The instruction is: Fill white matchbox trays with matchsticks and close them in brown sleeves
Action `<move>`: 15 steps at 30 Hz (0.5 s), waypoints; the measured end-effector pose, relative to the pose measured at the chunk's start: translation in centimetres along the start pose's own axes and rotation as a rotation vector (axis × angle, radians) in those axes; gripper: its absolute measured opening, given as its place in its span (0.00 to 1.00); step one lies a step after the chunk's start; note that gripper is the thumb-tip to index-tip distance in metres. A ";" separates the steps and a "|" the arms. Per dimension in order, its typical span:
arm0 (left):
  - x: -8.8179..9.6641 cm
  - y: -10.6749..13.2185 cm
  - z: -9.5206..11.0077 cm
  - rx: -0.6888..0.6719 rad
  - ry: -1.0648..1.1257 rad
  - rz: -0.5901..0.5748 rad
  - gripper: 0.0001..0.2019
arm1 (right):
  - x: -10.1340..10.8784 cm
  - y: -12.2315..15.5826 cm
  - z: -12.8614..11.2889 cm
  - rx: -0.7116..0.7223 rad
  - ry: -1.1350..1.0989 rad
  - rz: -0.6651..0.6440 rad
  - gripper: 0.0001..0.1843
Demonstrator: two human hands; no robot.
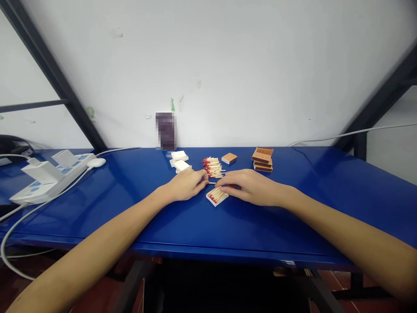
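A pile of loose red-tipped matches lies on the blue table. Just in front of it sits an open white matchbox tray partly filled with matches. My left hand rests curled beside the pile, its fingertips pinched near a match. My right hand lies curled over the tray's right end, fingers touching it. Between the two hands a single match lies across.
Empty white trays lie behind my left hand. One brown matchbox sleeve and a stack of sleeves stand at the back right. A white power strip with plugs and cables occupies the left. A wall runs behind the table.
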State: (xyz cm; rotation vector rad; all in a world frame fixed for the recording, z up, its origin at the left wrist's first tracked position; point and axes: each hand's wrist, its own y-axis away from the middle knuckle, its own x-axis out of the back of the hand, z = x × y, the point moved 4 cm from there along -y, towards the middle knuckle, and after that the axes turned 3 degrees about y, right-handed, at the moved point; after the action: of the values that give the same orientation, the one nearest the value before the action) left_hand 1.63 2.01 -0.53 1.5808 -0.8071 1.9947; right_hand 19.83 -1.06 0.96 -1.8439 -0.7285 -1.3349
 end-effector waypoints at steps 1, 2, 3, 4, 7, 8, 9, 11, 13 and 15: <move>0.0 0.0 0.0 0.000 0.000 0.002 0.09 | 0.1 0.1 -0.1 -0.004 0.011 0.015 0.15; 0.0 0.0 0.0 -0.001 0.002 0.003 0.09 | 0.2 0.1 -0.2 -0.006 0.018 0.028 0.14; 0.0 0.0 0.1 0.001 0.008 0.004 0.09 | 0.3 0.2 -0.3 -0.003 0.018 0.041 0.13; 0.0 0.1 0.1 0.006 0.015 0.004 0.09 | 0.4 0.2 -0.4 0.007 0.009 0.053 0.13; 0.1 0.1 0.0 0.038 0.046 -0.004 0.10 | 0.6 0.2 -0.9 0.043 -0.030 0.070 0.12; 0.1 0.0 0.0 0.047 0.060 -0.009 0.10 | 0.5 0.2 -1.0 0.045 -0.032 0.066 0.12; 0.2 0.0 0.0 0.051 0.074 -0.016 0.10 | 0.5 0.2 -1.1 0.039 -0.026 0.056 0.12; 0.3 0.0 0.1 0.045 0.095 -0.026 0.10 | 0.3 0.1 -1.0 0.020 -0.009 0.036 0.12; 0.4 0.1 0.3 0.034 0.108 -0.032 0.09 | 0.1 0.1 -0.8 0.009 -0.002 0.031 0.12; 0.4 0.1 0.3 0.026 0.111 -0.033 0.10 | 0.0 0.1 -0.7 0.006 -0.005 0.033 0.13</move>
State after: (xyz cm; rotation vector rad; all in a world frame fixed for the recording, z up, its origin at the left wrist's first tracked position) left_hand 1.69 1.74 -0.13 1.4737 -0.7105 2.0566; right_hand 19.50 -1.69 1.05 -1.8475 -0.7015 -1.3065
